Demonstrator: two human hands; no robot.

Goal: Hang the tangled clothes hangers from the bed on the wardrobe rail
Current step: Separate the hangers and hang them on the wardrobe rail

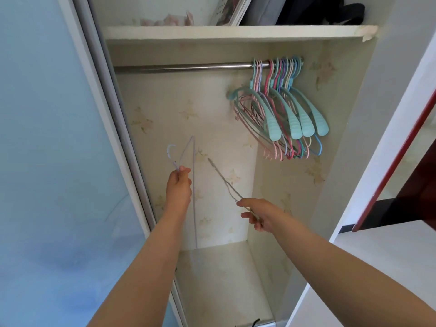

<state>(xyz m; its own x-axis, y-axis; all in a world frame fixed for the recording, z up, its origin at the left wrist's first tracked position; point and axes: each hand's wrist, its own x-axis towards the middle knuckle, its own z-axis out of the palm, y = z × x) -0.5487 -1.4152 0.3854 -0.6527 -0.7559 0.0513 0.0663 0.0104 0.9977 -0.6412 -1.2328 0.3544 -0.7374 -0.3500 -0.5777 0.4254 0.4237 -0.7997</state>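
Observation:
Inside the open wardrobe, my left hand (178,185) grips a thin pale lilac wire hanger (194,175) just below its hook, which points up and left. My right hand (257,214) pinches a second thin grey wire hanger (224,179) seen edge-on, its hook end slanting up to the left. Both hangers are held well below the metal rail (184,67). At the rail's right end hang several hangers (283,109), teal plastic ones and pink, blue and purple wire ones, bunched together.
A white shelf (236,31) above the rail carries books and dark bags. A frosted blue sliding door (59,149) stands at the left. The wardrobe's white side panel (377,138) and a dark red-edged piece of furniture (401,185) are at the right. The rail's left part is bare.

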